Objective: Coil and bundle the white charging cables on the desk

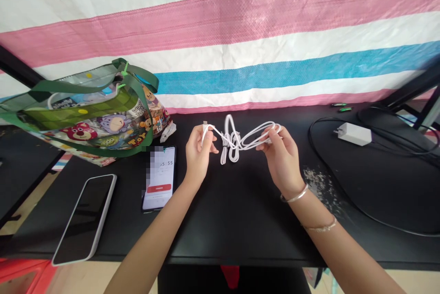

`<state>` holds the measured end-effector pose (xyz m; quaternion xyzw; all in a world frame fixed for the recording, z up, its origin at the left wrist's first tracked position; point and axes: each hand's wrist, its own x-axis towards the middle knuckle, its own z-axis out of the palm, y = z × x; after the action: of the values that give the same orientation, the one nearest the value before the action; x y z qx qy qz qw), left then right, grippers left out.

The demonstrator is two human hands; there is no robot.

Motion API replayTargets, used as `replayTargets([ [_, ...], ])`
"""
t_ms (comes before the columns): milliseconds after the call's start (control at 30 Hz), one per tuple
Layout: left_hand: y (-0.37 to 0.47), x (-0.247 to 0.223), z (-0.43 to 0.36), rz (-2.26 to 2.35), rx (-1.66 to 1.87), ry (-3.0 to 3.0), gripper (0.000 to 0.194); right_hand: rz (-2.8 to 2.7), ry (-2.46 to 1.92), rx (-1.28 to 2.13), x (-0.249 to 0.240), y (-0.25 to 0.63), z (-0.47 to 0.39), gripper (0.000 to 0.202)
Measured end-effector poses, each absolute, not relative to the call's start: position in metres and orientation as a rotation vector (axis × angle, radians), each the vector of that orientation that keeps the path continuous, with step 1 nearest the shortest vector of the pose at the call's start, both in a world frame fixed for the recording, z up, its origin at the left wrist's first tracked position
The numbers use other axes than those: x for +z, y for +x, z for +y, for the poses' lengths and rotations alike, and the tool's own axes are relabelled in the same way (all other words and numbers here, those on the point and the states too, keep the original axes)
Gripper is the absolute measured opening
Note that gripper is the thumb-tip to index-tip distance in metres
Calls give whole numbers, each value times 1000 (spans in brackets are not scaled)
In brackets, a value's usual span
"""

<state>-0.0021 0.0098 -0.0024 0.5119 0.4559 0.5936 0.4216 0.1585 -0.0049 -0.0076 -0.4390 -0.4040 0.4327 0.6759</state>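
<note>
A white cable (231, 142) stretches between my two hands in loose loops above the black table (227, 220). Near its plug end, my left hand (200, 151) pinches the cable, with the small connector sticking up past the thumb. My right hand (280, 154) grips the looped part between thumb and fingers. In the middle, several strands bunch together and hang low; whether they touch the table I cannot tell. A bangle and a thin bracelet circle my right wrist and forearm.
A lit phone (160, 179) and a dark phone (85, 218) lie left, below a green-handled cartoon bag (113, 124). A white adapter (354, 133), black cables (347, 193) and two small green batteries (344, 109) are on the right. Striped sheeting (240, 74) hangs behind.
</note>
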Motion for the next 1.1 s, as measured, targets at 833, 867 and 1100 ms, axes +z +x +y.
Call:
replayTargets([
  [833, -5, -2, 12, 1170, 1528, 1292, 33, -959, -1032, 864, -9, 158, -5, 35],
  [867, -6, -2, 13, 1175, 1552, 1274, 33, -938, -1029, 851, -9, 159, -5, 34],
  [1100, -6, -2, 11, 1216, 1553, 1370, 26, -829, -1042, 717, -3, 167, -1, 35],
])
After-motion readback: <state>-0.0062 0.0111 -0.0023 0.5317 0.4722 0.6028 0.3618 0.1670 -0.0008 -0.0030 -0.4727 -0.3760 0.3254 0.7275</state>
